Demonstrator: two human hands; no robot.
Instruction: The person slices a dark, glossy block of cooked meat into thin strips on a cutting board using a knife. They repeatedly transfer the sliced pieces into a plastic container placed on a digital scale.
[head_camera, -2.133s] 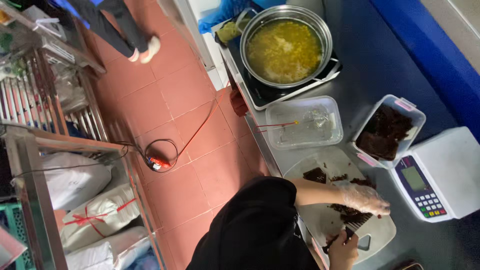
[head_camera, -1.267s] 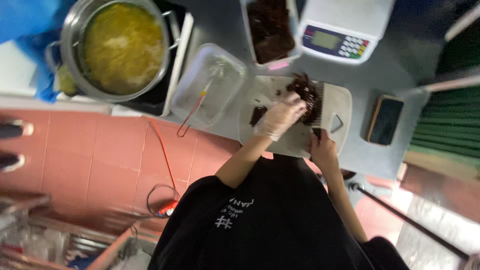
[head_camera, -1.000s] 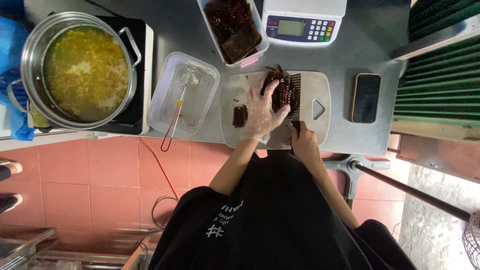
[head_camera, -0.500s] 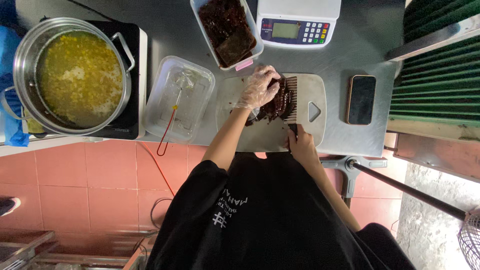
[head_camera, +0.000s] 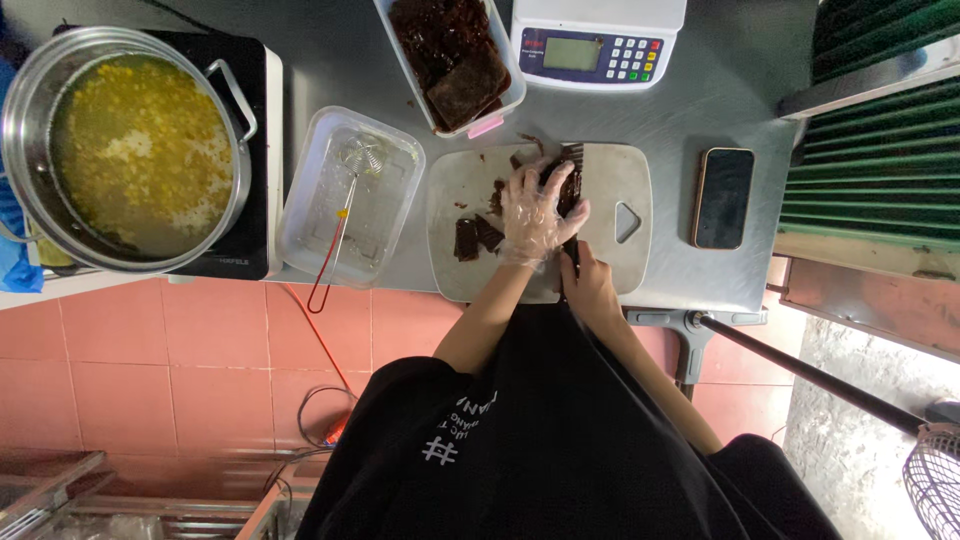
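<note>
A white cutting board (head_camera: 625, 180) lies on the steel counter with dark brown slabs and cut pieces (head_camera: 470, 238) on it. My left hand (head_camera: 535, 210), in a clear plastic glove, presses down on the dark pile at the board's middle. My right hand (head_camera: 590, 285), bare, is at the board's near edge and grips the handle of a knife (head_camera: 570, 190). The blade runs up beside my gloved fingers and is partly hidden by them.
A white tub of dark slabs (head_camera: 450, 60) and a digital scale (head_camera: 590, 45) stand behind the board. A phone (head_camera: 722, 197) lies to the right. To the left are a clear tub with a wire skimmer (head_camera: 350, 195) and a pot of yellow soup (head_camera: 130, 150) on a cooktop (head_camera: 255, 100).
The view swung round until the counter lies across the top. My gloved left hand shifted over the dark pile, and the knife stayed in my right hand.
</note>
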